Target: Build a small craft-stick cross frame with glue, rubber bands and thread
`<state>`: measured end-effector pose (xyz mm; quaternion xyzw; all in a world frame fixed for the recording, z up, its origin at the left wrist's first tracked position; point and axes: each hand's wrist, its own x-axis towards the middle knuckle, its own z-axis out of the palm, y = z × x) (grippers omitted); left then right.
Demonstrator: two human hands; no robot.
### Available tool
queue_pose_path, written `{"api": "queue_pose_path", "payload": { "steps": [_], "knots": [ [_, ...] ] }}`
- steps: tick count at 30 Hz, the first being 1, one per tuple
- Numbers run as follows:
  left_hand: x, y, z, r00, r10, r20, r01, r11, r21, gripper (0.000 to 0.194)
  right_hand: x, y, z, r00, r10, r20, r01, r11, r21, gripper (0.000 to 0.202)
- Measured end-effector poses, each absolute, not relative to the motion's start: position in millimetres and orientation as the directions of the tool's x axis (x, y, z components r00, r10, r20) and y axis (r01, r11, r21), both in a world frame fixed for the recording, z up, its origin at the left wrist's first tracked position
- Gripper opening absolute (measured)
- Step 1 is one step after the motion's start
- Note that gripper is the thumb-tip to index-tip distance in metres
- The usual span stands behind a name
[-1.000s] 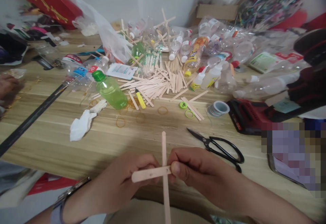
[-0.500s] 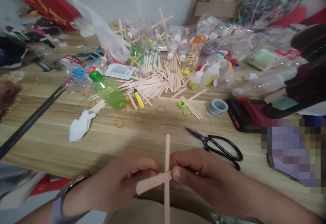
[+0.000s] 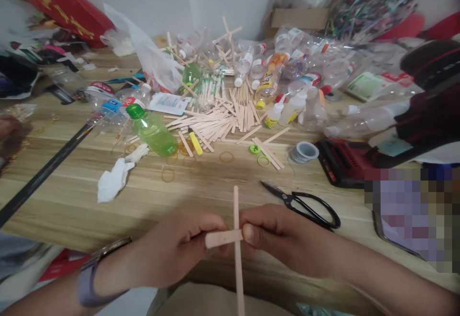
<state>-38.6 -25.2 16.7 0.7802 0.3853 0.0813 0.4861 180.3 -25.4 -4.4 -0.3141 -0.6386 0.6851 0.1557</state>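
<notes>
Two wooden craft sticks make a cross between my hands, above the table's near edge. The long stick (image 3: 238, 263) stands nearly upright in view, and the short-looking crosswise stick (image 3: 221, 239) lies over it. My right hand (image 3: 283, 242) is closed, its thumb pinching the right end of the crosswise stick near the crossing. My left hand (image 3: 187, 242) is closed too, with its fingers curled behind the crosswise stick. Its fingertips are partly hidden there. Black-handled scissors (image 3: 287, 200) lie just beyond my right hand.
Loose craft sticks (image 3: 212, 124) lie piled mid-table, near a green bottle (image 3: 154, 131) and a yellow-handled tool (image 3: 195, 142). A wire spool (image 3: 304, 153), a red-and-black power tool (image 3: 341, 163) and a pixelated phone (image 3: 398, 230) are at right. Another person's hand (image 3: 9, 129) shows at far left.
The crosswise stick has turned closer to level, its left end rising and moving right. Both hands stay closed around the crossed sticks, and the view has shifted slightly.
</notes>
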Motion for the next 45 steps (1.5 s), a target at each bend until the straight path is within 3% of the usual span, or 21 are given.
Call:
{"api": "queue_pose_path", "payload": {
  "steps": [6, 9, 13, 16, 20, 26, 33, 45],
  "knots": [
    [-43, -30, 8, 0.67, 0.74, -0.05, 0.555, -0.455, 0.696, 0.028, 160, -50, -30, -0.61, 0.701, -0.369, -0.033, -0.488, -0.872, 0.052],
    [-43, -30, 12, 0.712, 0.7, -0.059, 0.509, -0.456, 0.731, 0.031, 164, -48, -28, -0.652, 0.699, -0.295, 0.022, -0.371, -0.928, 0.052],
    [-38, -22, 17, 0.722, 0.664, -0.195, 0.501, -0.308, 0.809, 0.027, 178, -30, -15, -0.754, 0.61, -0.244, 0.132, -0.223, -0.966, 0.052],
    [-37, -21, 13, 0.714, 0.677, -0.177, 0.49, -0.303, 0.818, 0.03, 176, -30, -16, -0.71, 0.642, -0.289, 0.106, -0.308, -0.946, 0.054],
    [-41, -27, 9, 0.709, 0.702, -0.067, 0.525, -0.461, 0.716, 0.032, 166, -46, -26, -0.63, 0.65, -0.424, 0.011, -0.539, -0.843, 0.055],
    [-42, -27, 10, 0.729, 0.68, -0.071, 0.445, -0.393, 0.804, 0.033, 169, -44, -22, -0.674, 0.692, -0.258, 0.04, -0.315, -0.948, 0.051],
    [-40, -30, 10, 0.73, 0.684, -0.01, 0.467, -0.488, 0.738, 0.042, 168, -50, -29, -0.637, 0.708, -0.305, 0.031, -0.372, -0.928, 0.051],
    [-35, -22, 19, 0.661, 0.745, -0.088, 0.501, -0.352, 0.791, 0.026, 163, -37, -17, -0.639, 0.701, -0.318, -0.013, -0.423, -0.906, 0.051]
  ]
}}
